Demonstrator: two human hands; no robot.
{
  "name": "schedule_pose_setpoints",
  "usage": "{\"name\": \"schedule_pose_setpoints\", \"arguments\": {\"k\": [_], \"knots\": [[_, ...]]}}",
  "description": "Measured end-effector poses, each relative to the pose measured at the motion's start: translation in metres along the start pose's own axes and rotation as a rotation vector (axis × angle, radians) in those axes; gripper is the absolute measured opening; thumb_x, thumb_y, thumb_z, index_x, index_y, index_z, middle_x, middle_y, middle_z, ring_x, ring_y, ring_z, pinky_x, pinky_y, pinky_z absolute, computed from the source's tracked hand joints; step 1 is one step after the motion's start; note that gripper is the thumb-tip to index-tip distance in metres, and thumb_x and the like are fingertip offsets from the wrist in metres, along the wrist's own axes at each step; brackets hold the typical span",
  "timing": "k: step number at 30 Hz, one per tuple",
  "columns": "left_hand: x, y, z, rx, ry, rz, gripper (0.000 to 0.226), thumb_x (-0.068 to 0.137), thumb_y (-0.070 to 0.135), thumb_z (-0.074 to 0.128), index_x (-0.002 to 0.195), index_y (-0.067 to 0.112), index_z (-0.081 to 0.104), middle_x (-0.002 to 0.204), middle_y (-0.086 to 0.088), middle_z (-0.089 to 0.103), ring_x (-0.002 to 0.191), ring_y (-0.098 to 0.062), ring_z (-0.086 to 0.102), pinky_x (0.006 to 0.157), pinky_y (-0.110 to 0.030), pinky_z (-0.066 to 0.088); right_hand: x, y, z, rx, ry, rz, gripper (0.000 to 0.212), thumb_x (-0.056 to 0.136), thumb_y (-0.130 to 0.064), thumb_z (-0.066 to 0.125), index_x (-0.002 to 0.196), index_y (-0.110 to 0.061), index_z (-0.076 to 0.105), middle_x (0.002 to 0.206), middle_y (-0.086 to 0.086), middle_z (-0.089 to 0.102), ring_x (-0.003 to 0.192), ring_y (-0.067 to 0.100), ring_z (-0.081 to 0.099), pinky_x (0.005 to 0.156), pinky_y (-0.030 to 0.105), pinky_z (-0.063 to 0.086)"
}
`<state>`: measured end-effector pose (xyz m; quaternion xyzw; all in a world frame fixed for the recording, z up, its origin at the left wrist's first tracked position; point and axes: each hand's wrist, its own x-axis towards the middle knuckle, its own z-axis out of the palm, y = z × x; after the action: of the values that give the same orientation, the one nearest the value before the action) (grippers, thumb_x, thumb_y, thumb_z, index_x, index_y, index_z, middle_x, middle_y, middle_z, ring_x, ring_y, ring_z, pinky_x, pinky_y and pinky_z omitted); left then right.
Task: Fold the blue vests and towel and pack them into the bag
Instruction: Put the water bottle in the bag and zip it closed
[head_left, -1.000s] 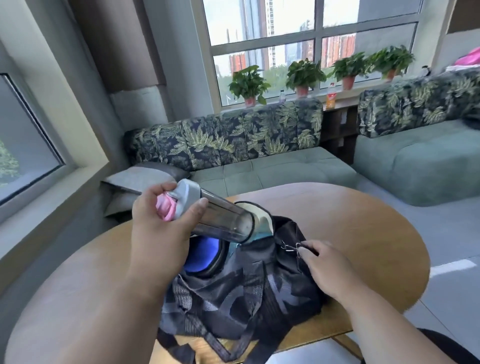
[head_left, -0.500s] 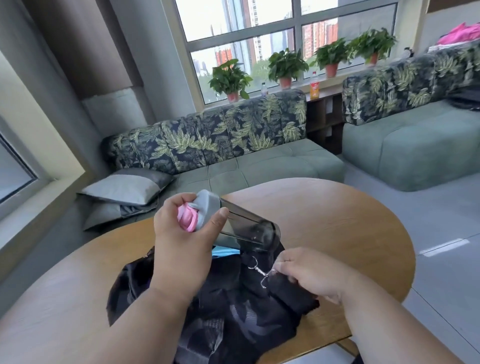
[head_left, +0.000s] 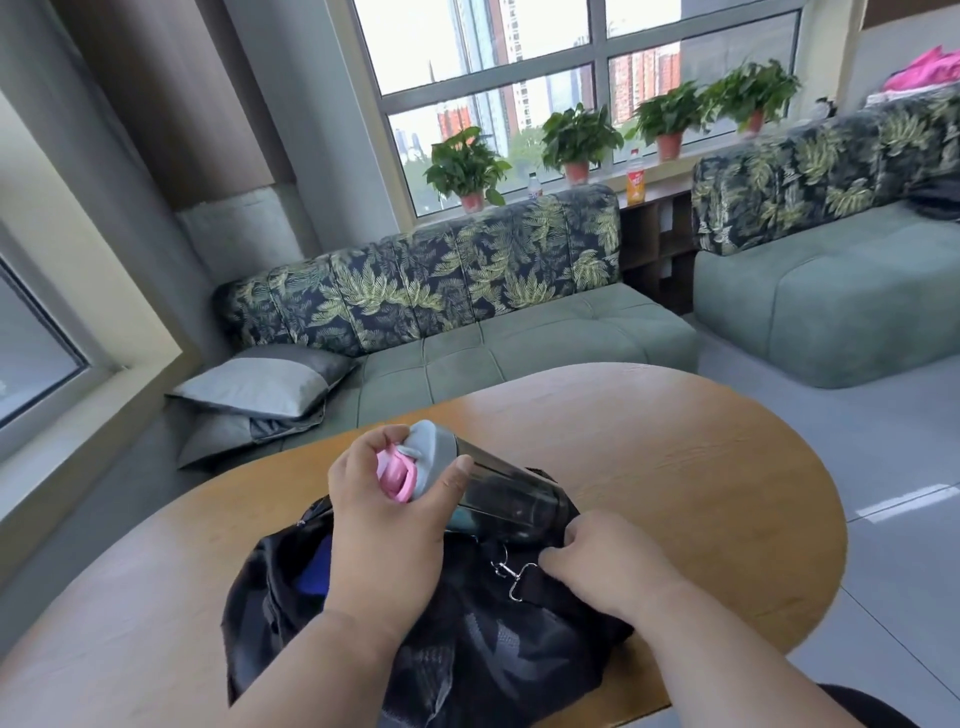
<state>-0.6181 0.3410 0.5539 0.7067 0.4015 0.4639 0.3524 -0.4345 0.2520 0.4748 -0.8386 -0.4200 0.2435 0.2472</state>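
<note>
we cannot see most of what lies inside the black bag (head_left: 483, 644) on the round wooden counter (head_left: 701, 467); only a patch of blue cloth (head_left: 316, 571) shows in its opening at the left, and whether that is a vest or the towel we cannot tell. the far end of the dark bottle (head_left: 498, 493) is hidden in the bag mouth. our left hand (head_left: 387, 525) curls around the bottle's grey and pink cap end, thumb across the barrel. our right hand (head_left: 605, 564) pinches the bag's edge beside a metal clip (head_left: 511, 574). compared with half a second ago, the bottle sits lower and deeper in the bag.
</note>
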Motion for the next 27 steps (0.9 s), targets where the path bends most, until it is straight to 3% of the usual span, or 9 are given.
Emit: {"name": "schedule_pose_setpoints", "arguments": {"k": [4,7,9,12,16,19,21,24,27], "knots": [[-0.005,-0.001,-0.002,-0.009,0.011,-0.014,0.047,0.078,0.041,0.091,0.11,0.04,0.058,0.126,0.001,0.054,0.108,-0.012,0.063,0.101,-0.045,0.055,-0.001,-0.003,0.009,0.027,0.094,-0.016,0.033,0.079,-0.05,0.061,0.069,-0.018,0.058,0.065,-0.001,0.063,0.065,0.023,0.062,0.057,0.033,0.047],[-0.009,-0.001,-0.002,-0.02,-0.002,-0.058,0.048,0.08,0.041,0.088,0.116,0.041,0.055,0.128,0.008,0.047,0.104,0.008,0.057,0.094,-0.016,0.047,0.0,-0.001,0.014,0.084,0.139,-0.016,0.024,0.071,-0.044,0.057,0.082,-0.023,0.063,0.074,-0.004,0.069,0.076,0.024,0.067,0.072,0.036,0.059],[-0.011,-0.002,-0.002,-0.008,-0.024,-0.084,0.053,0.082,0.043,0.086,0.123,0.041,0.053,0.128,0.012,0.042,0.104,0.017,0.05,0.083,-0.004,0.039,0.003,0.004,0.012,0.127,0.155,0.011,0.021,0.072,-0.042,0.058,0.083,-0.024,0.063,0.078,-0.005,0.07,0.081,0.024,0.067,0.074,0.035,0.057],[-0.012,-0.005,-0.003,0.041,-0.081,-0.076,0.059,0.082,0.042,0.086,0.13,0.038,0.052,0.129,0.013,0.04,0.105,0.025,0.045,0.08,0.006,0.033,0.007,0.011,0.0,0.328,0.155,0.09,0.019,0.077,-0.032,0.064,0.071,-0.016,0.056,0.066,-0.006,0.065,0.067,0.023,0.061,0.061,0.033,0.044],[-0.008,-0.005,-0.004,0.087,-0.183,-0.046,0.055,0.082,0.043,0.086,0.127,0.04,0.055,0.13,0.015,0.042,0.106,0.025,0.046,0.083,0.003,0.036,0.002,0.012,-0.017,0.823,0.102,0.242,0.018,0.071,-0.021,0.06,0.059,-0.019,0.048,0.055,0.002,0.048,0.053,0.02,0.041,0.058,0.033,0.03],[-0.002,-0.003,-0.005,0.136,-0.277,-0.032,0.052,0.081,0.047,0.085,0.124,0.044,0.057,0.129,0.014,0.046,0.116,0.011,0.048,0.09,-0.006,0.037,0.003,0.018,-0.021,0.959,0.084,0.346,0.026,0.084,-0.013,0.054,0.061,-0.018,0.041,0.052,0.002,0.043,0.049,0.02,0.037,0.054,0.033,0.028],[0.003,-0.001,-0.004,0.176,-0.343,-0.025,0.051,0.081,0.051,0.084,0.124,0.046,0.057,0.13,0.016,0.046,0.119,0.007,0.049,0.092,-0.006,0.036,0.003,0.018,-0.022,0.933,0.102,0.346,0.023,0.084,-0.014,0.051,0.064,-0.018,0.04,0.053,0.002,0.041,0.048,0.02,0.036,0.055,0.033,0.028],[0.007,0.003,0.0,0.24,-0.37,0.023,0.053,0.082,0.054,0.081,0.127,0.048,0.056,0.128,0.022,0.042,0.114,0.018,0.045,0.087,0.005,0.032,0.001,0.015,-0.023,0.827,0.131,0.301,0.028,0.087,-0.015,0.05,0.069,-0.022,0.03,0.059,0.001,0.033,0.057,0.02,0.031,0.061,0.036,0.023],[0.008,0.004,0.004,0.28,-0.383,0.028,0.053,0.082,0.055,0.081,0.128,0.049,0.054,0.127,0.021,0.041,0.116,0.015,0.045,0.087,0.005,0.03,0.003,0.015,-0.025,0.557,0.141,0.17,0.036,0.095,-0.006,0.045,0.069,-0.019,0.024,0.072,0.005,0.033,0.072,0.022,0.031,0.066,0.042,0.025]]}}
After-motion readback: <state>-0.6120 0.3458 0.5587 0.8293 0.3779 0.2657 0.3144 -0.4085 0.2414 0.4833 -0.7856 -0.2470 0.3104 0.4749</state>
